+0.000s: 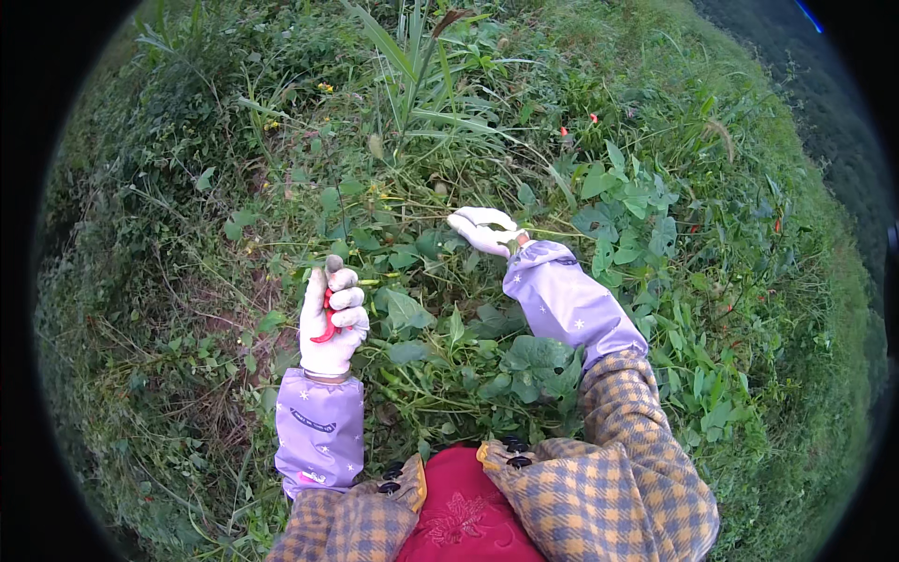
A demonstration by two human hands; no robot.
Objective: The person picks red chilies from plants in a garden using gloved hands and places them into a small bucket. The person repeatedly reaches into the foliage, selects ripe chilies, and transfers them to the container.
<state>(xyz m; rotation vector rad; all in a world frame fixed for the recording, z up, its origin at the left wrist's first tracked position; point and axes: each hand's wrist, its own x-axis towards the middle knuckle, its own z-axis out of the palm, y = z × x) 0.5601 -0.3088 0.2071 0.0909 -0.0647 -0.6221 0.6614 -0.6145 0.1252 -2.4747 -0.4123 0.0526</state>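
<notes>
My left hand [336, 316], in a soiled white glove, is palm up with its fingers curled over several red chili peppers [325, 330]. Thin green pods or stems [379, 282] stick out beside its fingertips. Farther forward and to the right, my right hand [486, 229], also gloved in white, reaches into the plants. Its fingers point left among thin stems [414, 204], and a gap shows between thumb and fingers. Whether it grips a stem is hidden. Broad green leaves [404, 312] fill the space between the two hands.
Red chili peppers [564, 131] show among foliage ahead on the right, with another pepper [777, 225] farther right. A clump of tall grass [414, 84] rises straight ahead. Large leaves [541, 365] lie under my right forearm. Dry stalks [218, 393] cover the ground at left.
</notes>
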